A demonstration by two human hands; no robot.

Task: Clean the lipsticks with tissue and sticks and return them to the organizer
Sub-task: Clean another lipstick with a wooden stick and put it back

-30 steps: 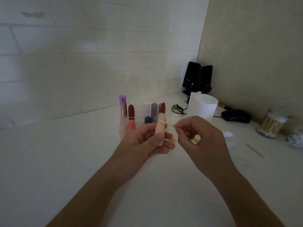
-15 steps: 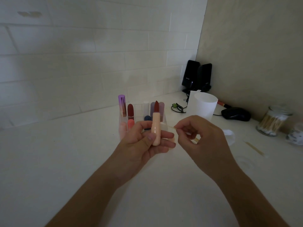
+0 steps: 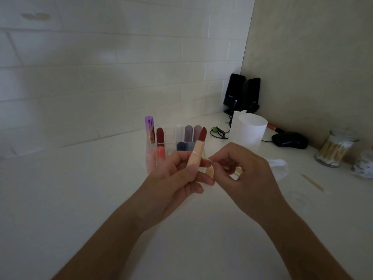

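Observation:
My left hand [image 3: 177, 176] grips an open lipstick [image 3: 196, 154] with a peach tube and a dark red bullet, tilted slightly right. My right hand [image 3: 244, 170] pinches a thin cotton swab stick [image 3: 203, 157] whose white tip lies against the tube's ridge. Behind both hands stands the clear organizer [image 3: 150, 158] holding several lipsticks in purple, red, coral, blue and lilac. A crumpled white tissue [image 3: 279, 165] lies right of my right hand, partly hidden by it.
A white cup [image 3: 250, 132] stands behind my right hand. A glass jar of cotton swabs [image 3: 333, 150] and a second jar [image 3: 364, 164] sit at the far right. A loose stick [image 3: 311, 181] lies on the counter. Black speakers [image 3: 241, 93], a mouse [image 3: 289, 139] and cables fill the corner.
The lipstick went from upright to tilted right. The swab tip has moved from beside the tube onto its ridge, lower than a second ago. Both hands stayed close together.

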